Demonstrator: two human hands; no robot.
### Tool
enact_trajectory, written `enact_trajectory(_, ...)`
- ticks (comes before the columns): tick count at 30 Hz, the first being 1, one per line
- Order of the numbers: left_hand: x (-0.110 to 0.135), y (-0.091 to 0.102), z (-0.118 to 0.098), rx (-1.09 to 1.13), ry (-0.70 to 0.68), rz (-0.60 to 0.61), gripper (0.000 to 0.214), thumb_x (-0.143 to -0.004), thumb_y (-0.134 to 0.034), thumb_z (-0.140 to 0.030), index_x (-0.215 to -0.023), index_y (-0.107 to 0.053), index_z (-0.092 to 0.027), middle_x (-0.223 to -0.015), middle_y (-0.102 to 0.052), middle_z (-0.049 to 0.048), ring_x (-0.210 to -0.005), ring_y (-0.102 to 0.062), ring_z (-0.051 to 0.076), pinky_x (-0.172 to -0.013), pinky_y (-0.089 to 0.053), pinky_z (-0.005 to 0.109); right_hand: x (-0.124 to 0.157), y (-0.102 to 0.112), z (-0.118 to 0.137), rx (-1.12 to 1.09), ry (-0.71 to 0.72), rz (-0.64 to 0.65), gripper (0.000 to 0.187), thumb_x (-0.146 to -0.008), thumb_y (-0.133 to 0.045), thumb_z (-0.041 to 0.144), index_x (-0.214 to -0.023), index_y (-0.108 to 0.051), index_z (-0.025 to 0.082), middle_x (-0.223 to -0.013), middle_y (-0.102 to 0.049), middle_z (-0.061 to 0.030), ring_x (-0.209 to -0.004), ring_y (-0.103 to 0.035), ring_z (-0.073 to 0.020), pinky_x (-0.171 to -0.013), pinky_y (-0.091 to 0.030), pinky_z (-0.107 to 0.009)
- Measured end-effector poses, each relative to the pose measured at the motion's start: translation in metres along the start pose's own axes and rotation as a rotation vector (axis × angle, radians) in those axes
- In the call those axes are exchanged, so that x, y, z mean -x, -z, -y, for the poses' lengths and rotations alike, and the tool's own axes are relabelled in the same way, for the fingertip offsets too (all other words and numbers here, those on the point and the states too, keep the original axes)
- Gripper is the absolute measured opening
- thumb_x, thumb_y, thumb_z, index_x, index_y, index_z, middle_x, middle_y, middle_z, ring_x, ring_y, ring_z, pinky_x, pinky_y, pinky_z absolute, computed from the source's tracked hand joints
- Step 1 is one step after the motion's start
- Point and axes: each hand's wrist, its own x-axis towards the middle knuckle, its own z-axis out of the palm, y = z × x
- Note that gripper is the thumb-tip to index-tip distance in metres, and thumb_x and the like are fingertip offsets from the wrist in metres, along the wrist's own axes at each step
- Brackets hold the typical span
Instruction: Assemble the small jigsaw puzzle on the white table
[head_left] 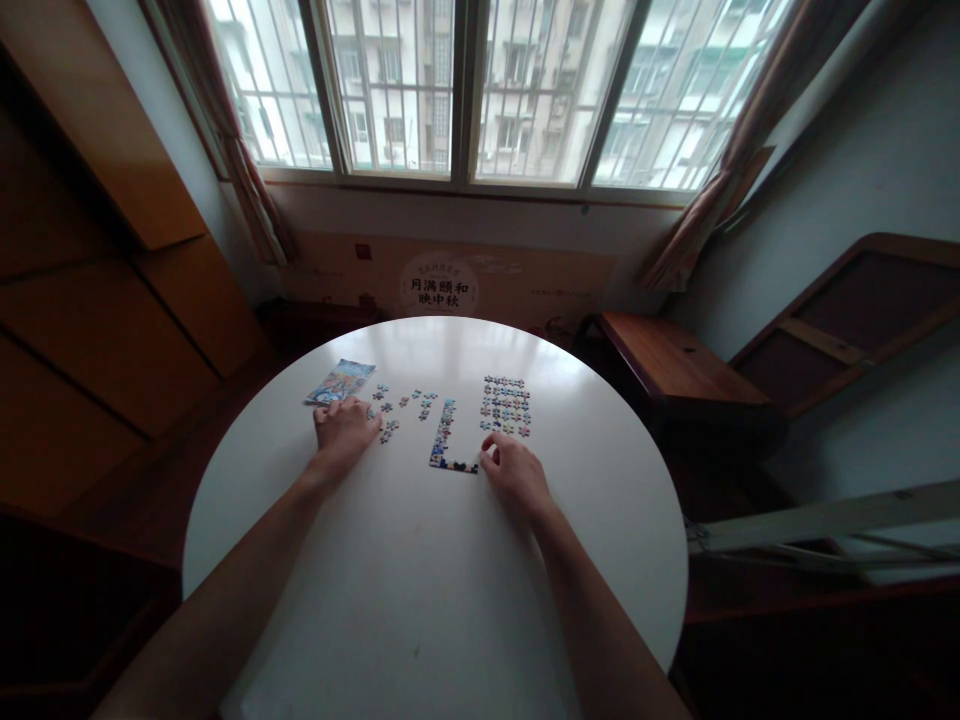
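Note:
On the round white table [420,600] lies a partly joined jigsaw strip [448,438] shaped like an L. My right hand [513,472] rests at the strip's lower right end, fingers curled and pinched at a piece there. My left hand [343,425] lies on the table with fingers bent over loose pieces [390,410] scattered left of the strip. A sorted patch of loose pieces [506,405] sits just right of the strip. A colourful printed picture card [341,381] lies beyond my left hand.
A barred window [480,90] with curtains fills the far wall. A wooden chair or bench [675,365] stands to the right of the table, wooden cabinets [112,300] to the left. A pale board [825,520] leans at the right.

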Motion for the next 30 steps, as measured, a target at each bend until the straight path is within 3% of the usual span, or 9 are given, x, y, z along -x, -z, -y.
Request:
enact_trajectory(7,-0.003,-0.001,0.011,-0.06,-0.011,-0.011,0.032,-0.081,-0.04,-0.019,-0.095,-0.068,-0.017,-0.105,-0.064,0.0154,-0.098,-0.051,0.032,-0.084,-0.031,0.047,0.0,0.003,0.003,0.003,-0.012,0.023,0.014,-0.084,-0.051,0.03,-0.091,-0.061,0.023,-0.08,-0.065,-0.0007,-0.07,-0.055,-0.0129,-0.062,-0.032,-0.023)
enact_trajectory(11,-0.006,-0.001,0.017,-0.073,0.027,0.004,0.031,-0.082,-0.04,-0.02,-0.095,-0.069,-0.017,-0.111,-0.062,0.0161,-0.102,-0.05,0.033,-0.083,-0.033,0.047,0.0,0.002,0.003,0.004,-0.01,0.023,0.015,-0.085,-0.052,0.031,-0.092,-0.061,0.022,-0.081,-0.065,-0.0013,-0.071,-0.055,-0.0127,-0.062,-0.033,-0.023)
enact_trajectory(21,-0.008,-0.002,0.018,-0.053,0.016,-0.022,0.027,-0.082,-0.044,-0.029,-0.087,-0.068,-0.016,-0.103,-0.063,0.0166,-0.1,-0.051,0.035,-0.083,-0.035,0.048,0.0,0.001,0.002,0.0,0.002,0.008,0.015,-0.084,-0.051,0.032,-0.091,-0.061,0.023,-0.08,-0.064,-0.0006,-0.068,-0.054,-0.0125,-0.061,-0.032,-0.023)
enact_trajectory(30,-0.009,-0.005,0.019,0.018,0.076,0.051,0.026,-0.085,-0.042,-0.031,-0.094,-0.063,-0.018,-0.109,-0.061,0.0161,-0.102,-0.052,0.032,-0.081,-0.04,0.046,0.0,0.001,0.002,0.002,-0.003,0.007,0.014,-0.084,-0.051,0.031,-0.091,-0.061,0.023,-0.081,-0.065,-0.0005,-0.069,-0.055,-0.0125,-0.062,-0.032,-0.023)
